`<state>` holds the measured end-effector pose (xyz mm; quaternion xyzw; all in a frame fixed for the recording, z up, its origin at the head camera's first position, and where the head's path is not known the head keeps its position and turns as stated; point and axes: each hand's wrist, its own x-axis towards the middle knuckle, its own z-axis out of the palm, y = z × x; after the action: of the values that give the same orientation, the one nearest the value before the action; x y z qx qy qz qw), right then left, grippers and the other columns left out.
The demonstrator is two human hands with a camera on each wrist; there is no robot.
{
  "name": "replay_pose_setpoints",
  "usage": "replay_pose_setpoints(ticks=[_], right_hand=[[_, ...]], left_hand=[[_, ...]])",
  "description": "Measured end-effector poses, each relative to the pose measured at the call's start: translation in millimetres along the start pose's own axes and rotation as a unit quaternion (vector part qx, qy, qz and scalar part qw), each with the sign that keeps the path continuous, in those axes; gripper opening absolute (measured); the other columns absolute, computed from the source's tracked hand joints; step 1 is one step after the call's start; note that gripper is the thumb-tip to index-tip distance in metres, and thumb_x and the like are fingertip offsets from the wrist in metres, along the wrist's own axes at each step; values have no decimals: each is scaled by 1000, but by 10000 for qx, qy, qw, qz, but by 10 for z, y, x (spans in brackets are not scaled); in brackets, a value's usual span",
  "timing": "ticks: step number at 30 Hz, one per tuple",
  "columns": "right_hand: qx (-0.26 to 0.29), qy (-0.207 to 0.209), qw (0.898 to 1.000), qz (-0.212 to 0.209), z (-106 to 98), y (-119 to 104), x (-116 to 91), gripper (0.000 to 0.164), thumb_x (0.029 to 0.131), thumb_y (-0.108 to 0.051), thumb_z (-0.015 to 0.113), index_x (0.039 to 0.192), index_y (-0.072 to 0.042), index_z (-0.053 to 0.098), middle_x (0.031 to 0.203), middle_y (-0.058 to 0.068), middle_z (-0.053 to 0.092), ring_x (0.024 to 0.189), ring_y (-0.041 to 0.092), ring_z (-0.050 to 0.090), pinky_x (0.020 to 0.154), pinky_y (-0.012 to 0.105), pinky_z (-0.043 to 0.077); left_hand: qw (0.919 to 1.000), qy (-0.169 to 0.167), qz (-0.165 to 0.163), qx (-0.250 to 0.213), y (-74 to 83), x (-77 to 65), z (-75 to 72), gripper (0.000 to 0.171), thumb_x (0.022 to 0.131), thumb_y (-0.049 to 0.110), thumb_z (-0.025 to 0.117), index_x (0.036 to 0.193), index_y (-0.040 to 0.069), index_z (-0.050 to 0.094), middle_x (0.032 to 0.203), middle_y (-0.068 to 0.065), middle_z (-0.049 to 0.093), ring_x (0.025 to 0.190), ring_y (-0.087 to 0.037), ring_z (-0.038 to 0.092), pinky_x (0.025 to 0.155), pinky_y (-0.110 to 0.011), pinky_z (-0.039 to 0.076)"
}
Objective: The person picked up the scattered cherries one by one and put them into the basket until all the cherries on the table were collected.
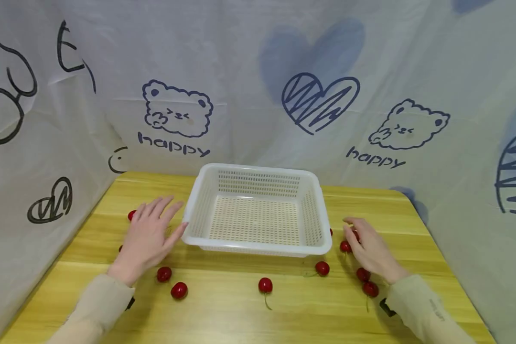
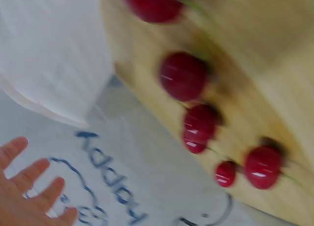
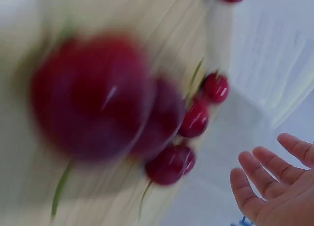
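A white slotted plastic basket [image 1: 258, 246] stands in the middle of the wooden table, with bare mesh showing inside. My left hand [image 1: 148, 234] hovers at its left side, fingers spread, thumb tip right at the rim. Nothing is in that hand. Over on the right, my right hand [image 1: 371, 246] is held above several red cherries, its fingers loosely extended and holding nothing. One cherry [image 1: 346, 246] lies just under its thumb; another cherry [image 1: 370, 289] lies near the wrist. Close to my left wrist are two dark red cherries, a nearer cherry [image 1: 179, 290] and a farther cherry [image 1: 164, 274].
A stemmed cherry [image 1: 265, 285] lies in front of the basket, and another cherry [image 1: 322, 268] by its front right corner. Beyond my left fingers, a cherry [image 1: 132, 215] is partly hidden. White cloth [image 1: 249, 129] with drawings hangs behind and beside the table [image 1: 223, 315].
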<state>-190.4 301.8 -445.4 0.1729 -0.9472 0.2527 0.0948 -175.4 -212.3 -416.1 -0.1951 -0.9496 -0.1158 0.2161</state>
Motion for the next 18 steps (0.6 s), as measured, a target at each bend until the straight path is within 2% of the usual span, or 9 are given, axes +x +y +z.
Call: replay_pose_setpoints(ticks=[4,8,10,13,18], right_hand=[[362,40,9992,-153,60,-137,29,41,105,-31,31,121,-2,56,113,15,59,102,31,56,85,52,45],[498,17,9986,-194,101,-222,54,42,105,-32,30,119,-5,58,115,14,59,108,31,55,88,52,44],[452,34,9987,-231,122,-258,66,41,104,-33,31,121,-6,58,117,12,59,109,30,55,88,52,44],[346,62,9989,-301,156,-300,81,40,104,-34,32,121,-8,58,119,11,58,110,29,55,87,51,46],[270,98,9990,-346,207,-324,114,39,104,-34,31,120,-8,56,115,8,58,105,26,56,84,48,47]], left_hand=[[9961,171,829,-253,226,105,50,46,93,40,53,126,8,55,134,-16,51,123,-35,44,104,-55,30],[9876,-5,1516,-420,424,152,136,40,93,39,53,119,10,61,124,-10,59,116,-28,51,102,-48,36],[9832,-196,1750,-470,485,155,175,37,93,39,53,112,10,64,115,-7,64,109,-25,56,97,-45,42],[9799,-532,1849,-525,531,133,219,34,94,39,54,107,10,65,103,-3,68,97,-22,62,88,-42,49],[9801,-836,1690,-617,540,89,257,33,93,37,56,110,10,64,99,-4,69,87,-20,66,77,-39,54]])
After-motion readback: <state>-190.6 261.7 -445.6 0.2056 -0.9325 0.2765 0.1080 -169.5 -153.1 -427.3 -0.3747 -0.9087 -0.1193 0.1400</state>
